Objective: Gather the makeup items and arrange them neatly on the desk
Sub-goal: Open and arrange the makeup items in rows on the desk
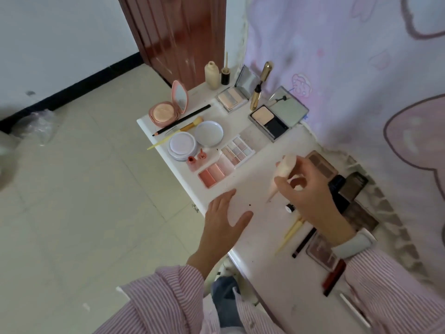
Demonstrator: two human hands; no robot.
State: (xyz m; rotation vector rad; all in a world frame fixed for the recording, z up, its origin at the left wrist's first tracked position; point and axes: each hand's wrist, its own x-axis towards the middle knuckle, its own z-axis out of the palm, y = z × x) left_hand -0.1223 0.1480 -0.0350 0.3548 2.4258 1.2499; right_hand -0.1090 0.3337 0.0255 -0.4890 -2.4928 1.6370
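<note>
Nearest the viewer, along the wall side of the white desk (265,268), several items are not yet arranged: a red lipstick (334,277), a white stick (355,309), a dark pencil (304,242), a mauve palette (322,252) and a yellow-handled brush (290,233), part of it hidden under the right wrist.

The left hand (225,213) lies flat with fingers spread wide on the desk's outer edge, holding nothing. The right hand (305,191) is curled round a pale cream tube (285,171), lifted above the desk and tilted, tip toward the far end. Just below it a small white-capped item (290,208) sits on the desk.

To place the tube well, I would lay it in the bare strip beside the coral blush palette (215,173), lined up with the rows already set, lowering gently so it does not roll. Brown palettes (322,166) and a dark bottle (337,186) crowd the wall side, so that side gives little room.

Further on stand 2 small coral pieces (196,160), an eyeshadow palette (237,150), 2 round white tins (183,144), a black pencil (183,120), a pink compact (166,109), 2 mirrored powder cases (277,116), a gold mascara (258,89) and a beige bottle (212,74).
</note>
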